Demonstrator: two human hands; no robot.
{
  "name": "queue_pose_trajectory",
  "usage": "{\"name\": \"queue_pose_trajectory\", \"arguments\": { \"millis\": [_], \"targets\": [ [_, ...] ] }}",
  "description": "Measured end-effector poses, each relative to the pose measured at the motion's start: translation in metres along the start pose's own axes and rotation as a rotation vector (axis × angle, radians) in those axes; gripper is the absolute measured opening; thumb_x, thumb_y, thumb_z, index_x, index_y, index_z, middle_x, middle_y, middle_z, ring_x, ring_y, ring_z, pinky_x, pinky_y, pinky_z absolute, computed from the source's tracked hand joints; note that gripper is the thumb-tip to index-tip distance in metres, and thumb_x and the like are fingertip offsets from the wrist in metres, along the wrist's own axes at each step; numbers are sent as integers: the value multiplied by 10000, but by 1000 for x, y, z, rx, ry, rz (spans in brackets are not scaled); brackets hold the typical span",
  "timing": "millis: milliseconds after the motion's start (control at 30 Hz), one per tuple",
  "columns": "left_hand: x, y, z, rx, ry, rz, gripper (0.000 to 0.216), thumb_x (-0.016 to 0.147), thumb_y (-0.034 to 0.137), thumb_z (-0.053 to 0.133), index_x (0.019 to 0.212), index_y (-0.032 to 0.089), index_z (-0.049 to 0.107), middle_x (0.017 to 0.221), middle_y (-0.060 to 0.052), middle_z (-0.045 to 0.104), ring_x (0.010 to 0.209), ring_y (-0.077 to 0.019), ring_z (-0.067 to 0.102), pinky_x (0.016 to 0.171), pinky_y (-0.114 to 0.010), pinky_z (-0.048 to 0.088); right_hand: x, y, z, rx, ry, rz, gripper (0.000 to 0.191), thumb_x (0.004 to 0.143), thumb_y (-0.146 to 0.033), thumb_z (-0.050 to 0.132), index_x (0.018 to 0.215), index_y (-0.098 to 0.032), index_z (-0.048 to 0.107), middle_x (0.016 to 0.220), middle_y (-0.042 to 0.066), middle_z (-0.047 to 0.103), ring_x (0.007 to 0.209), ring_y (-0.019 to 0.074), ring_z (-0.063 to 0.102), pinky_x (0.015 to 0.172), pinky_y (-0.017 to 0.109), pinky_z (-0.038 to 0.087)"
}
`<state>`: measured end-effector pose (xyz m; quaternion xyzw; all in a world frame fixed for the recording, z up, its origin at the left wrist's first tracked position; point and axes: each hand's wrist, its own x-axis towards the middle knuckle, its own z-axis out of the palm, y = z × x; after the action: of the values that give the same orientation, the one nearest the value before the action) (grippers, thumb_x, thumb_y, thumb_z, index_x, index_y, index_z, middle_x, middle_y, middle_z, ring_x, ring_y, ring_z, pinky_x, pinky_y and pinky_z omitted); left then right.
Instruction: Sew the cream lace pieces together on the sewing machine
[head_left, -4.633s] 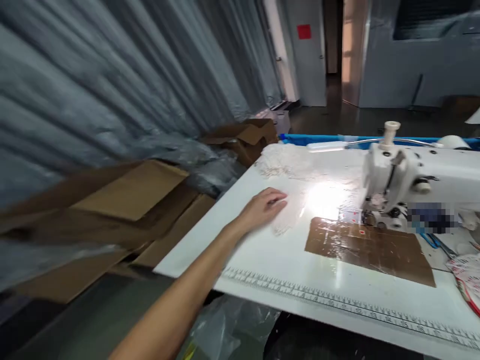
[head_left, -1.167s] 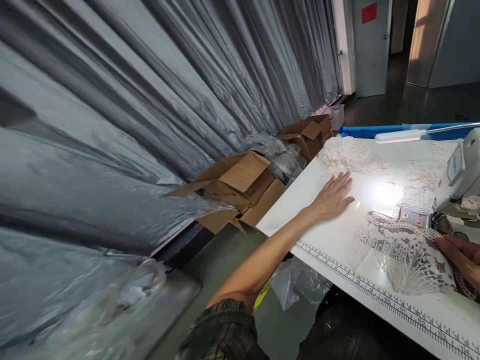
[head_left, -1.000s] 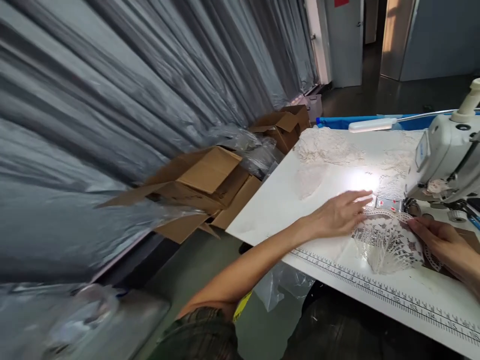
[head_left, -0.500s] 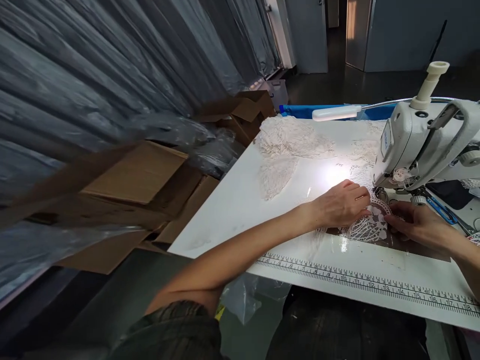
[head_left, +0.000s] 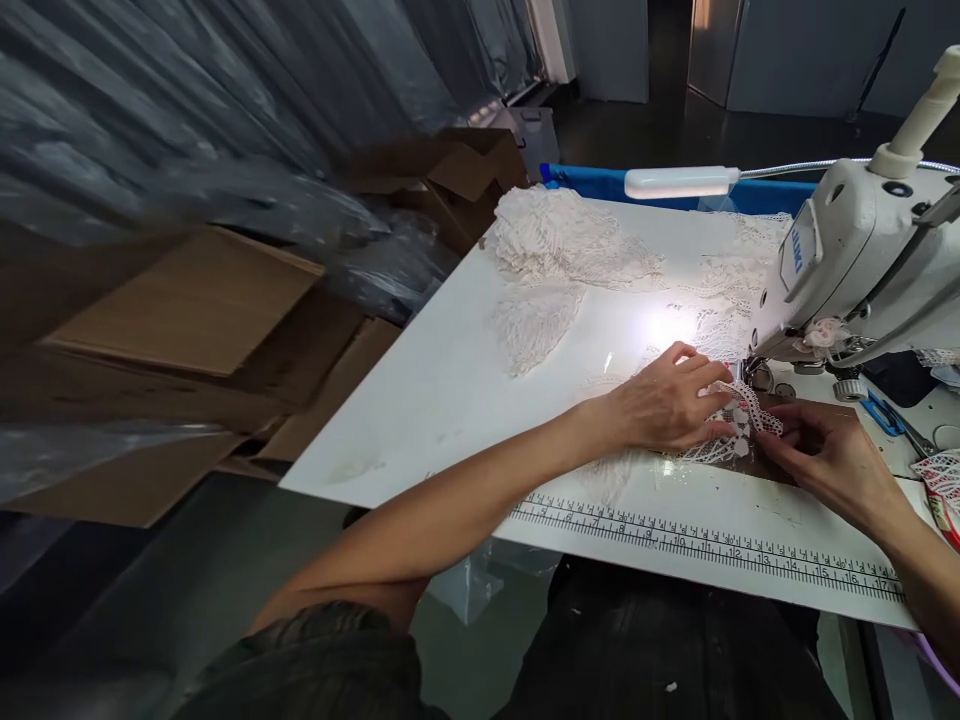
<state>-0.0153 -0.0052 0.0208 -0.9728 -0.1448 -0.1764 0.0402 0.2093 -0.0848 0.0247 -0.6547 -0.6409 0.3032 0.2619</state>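
A piece of white lace (head_left: 739, 418) lies by the presser foot of the white sewing machine (head_left: 840, 255). My left hand (head_left: 675, 402) rests on it from the left, fingers bent, gripping its edge just left of the needle area. From the right, my right hand (head_left: 836, 460) pinches the scalloped lace border between thumb and fingers, lifting it a little. Part of the lace is hidden under my left hand. A brown plate (head_left: 772, 468) shows beneath the lace.
Heaped white lace (head_left: 555, 240) fills the table's far left. Blue-handled scissors (head_left: 889, 415) lie right of the machine. A lamp (head_left: 681, 182) hangs over the far edge. Printed along the front edge is a ruler scale (head_left: 705, 545). Cardboard boxes (head_left: 187, 300) stand left of the table.
My right hand has raised the lace border, which now curves up between both hands. The camera view has shifted, so the machine sits nearer and further right.
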Motion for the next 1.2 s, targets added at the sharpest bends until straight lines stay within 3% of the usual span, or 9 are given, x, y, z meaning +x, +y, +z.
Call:
{"name": "queue_pose_trajectory", "arguments": {
  "millis": [133, 333, 400, 467, 567, 733, 867, 967, 1200],
  "targets": [
    [2, -1, 5, 2, 106, 101, 281, 1026, 175, 359, 1021, 134, 637, 1107, -100, 682, 1010, -172, 632, 903, -359, 495, -7, -4, 10, 9, 53, -13, 367, 775, -512, 604, 938, -195, 693, 698, 46, 688, 603, 200, 632, 548, 324, 503],
    [4, 11, 14, -59, 130, 99, 230, 1015, 194, 396, 1081, 134, 608, 1131, -105, 677, 1031, -173, 624, 885, -330, 515, -15, -14, 32, -260, 219, -237, 307, 888, -413, 465, 849, -235, 711, 790, 63, 710, 693, 214, 658, 541, 291, 459],
    [4, 14, 19, -89, 70, 60, 231, 1014, 241, 410, 1083, 124, 597, 1075, -115, 684, 968, -179, 633, 864, -339, 522, -13, -15, 29, -311, 183, -305, 312, 897, -386, 450, 830, -224, 707, 834, 74, 708, 691, 207, 652, 506, 274, 435],
    [3, 14, 23, -107, 33, 11, 249, 1016, 286, 418, 1067, 119, 597, 1009, -110, 689, 903, -175, 634, 833, -337, 524, -6, -15, 18, -265, 44, -341, 303, 894, -376, 456, 908, -220, 715, 868, 69, 711, 672, 192, 651, 513, 272, 453],
    [0, 12, 25, -122, 62, 35, 259, 1024, 252, 400, 990, 131, 627, 1027, -99, 688, 897, -162, 631, 815, -330, 518, 8, -10, -4, -177, -123, -300, 344, 889, -415, 463, 1012, -221, 719, 800, 43, 715, 576, 164, 619, 522, 280, 466],
    [-2, 11, 23, -145, 110, 47, 294, 1003, 179, 415, 865, 156, 673, 1075, -85, 680, 931, -147, 620, 872, -349, 516, 22, 11, -11, -203, -20, -186, 343, 861, -376, 463, 995, -203, 727, 732, 38, 691, 560, 173, 590, 528, 300, 458],
    [-1, 13, 20, -117, 123, 3, 285, 999, 187, 435, 840, 176, 671, 999, -49, 680, 902, -133, 620, 944, -361, 508, 18, 23, 1, -223, 58, -396, 353, 912, -345, 440, 1069, -221, 730, 885, 73, 696, 713, 187, 625, 681, 338, 507],
    [1, 14, 20, -113, 155, 7, 255, 996, 187, 450, 849, 190, 658, 984, -28, 684, 916, -122, 634, 998, -366, 496, 15, 27, 4, -328, 67, -536, 370, 951, -327, 415, 1160, -253, 712, 921, 86, 664, 735, 180, 611, 664, 321, 494],
    [0, 12, 27, -130, 191, 64, 231, 993, 171, 445, 872, 181, 642, 969, -15, 704, 924, -104, 666, 1080, -386, 476, 13, 30, 7, -569, 54, -564, 395, 975, -350, 396, 1272, -290, 650, 977, 112, 621, 759, 211, 608, 557, 299, 441]
  ]
}}
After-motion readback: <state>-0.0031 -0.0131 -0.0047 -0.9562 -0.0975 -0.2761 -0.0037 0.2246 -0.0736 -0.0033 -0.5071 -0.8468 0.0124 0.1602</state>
